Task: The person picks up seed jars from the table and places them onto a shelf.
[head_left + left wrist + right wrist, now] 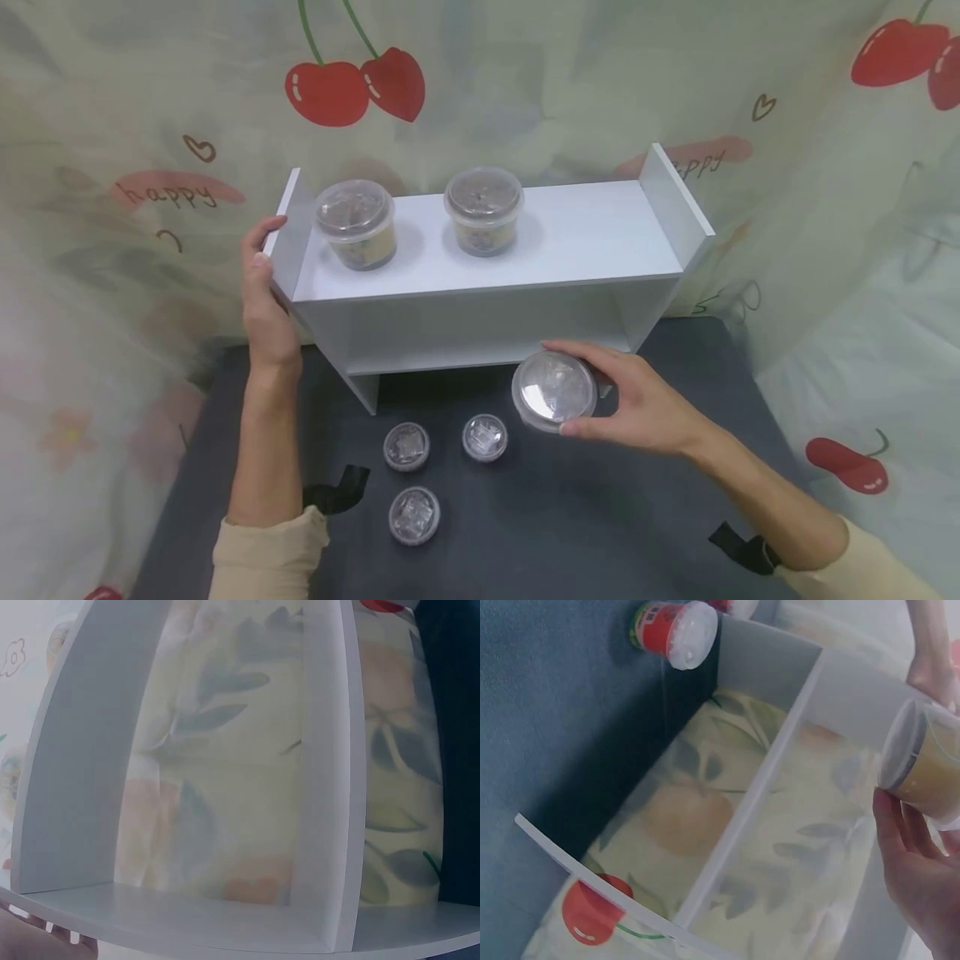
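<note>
A white two-tier shelf (585,233) stands against the patterned cloth. My left hand (272,321) grips its left side panel, thumb in front and fingers around the outer edge. In my right hand (648,404) is a clear lidded plastic tub (553,390), pinched between thumb and fingers in front of the lower shelf opening. The right wrist view shows yellowish contents in that tub (930,769). Two similar tubs stand upright on the top board, one near the left panel (362,225) and another tub (483,212) around the middle.
Three smaller lidded cups stand on the dark table before the shelf: a back left cup (407,447), a back right cup (485,438) and a front cup (415,516). One cup (664,630) shows a red label. A cherry-print cloth (480,92) surrounds the table.
</note>
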`<state>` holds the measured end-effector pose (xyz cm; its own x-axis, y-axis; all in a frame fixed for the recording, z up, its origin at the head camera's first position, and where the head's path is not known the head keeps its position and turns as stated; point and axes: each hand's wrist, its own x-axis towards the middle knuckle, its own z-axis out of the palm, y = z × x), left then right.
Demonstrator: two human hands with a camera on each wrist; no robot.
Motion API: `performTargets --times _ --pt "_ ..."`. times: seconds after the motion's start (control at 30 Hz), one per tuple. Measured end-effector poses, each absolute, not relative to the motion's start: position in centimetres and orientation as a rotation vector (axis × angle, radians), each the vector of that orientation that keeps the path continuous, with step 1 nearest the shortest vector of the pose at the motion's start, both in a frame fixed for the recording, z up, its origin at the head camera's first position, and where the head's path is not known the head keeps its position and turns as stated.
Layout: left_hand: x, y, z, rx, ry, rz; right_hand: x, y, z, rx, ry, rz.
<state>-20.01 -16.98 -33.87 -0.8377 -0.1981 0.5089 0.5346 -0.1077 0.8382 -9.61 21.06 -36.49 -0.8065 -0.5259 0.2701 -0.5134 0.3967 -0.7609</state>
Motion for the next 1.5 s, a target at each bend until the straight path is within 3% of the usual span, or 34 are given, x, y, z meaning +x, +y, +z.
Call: performTargets --times 0.87,1.5 --pt "-20.0 -16.9 -34.0 -0.42 -1.646 -1.954 -11.8 22.4 -29.2 -0.996 2.669 -1.529" --pt "-19.9 -17.0 -33.8 -0.378 -1.689 -1.964 -14.6 22.0 -25.1 -0.56 2.709 -1.756"
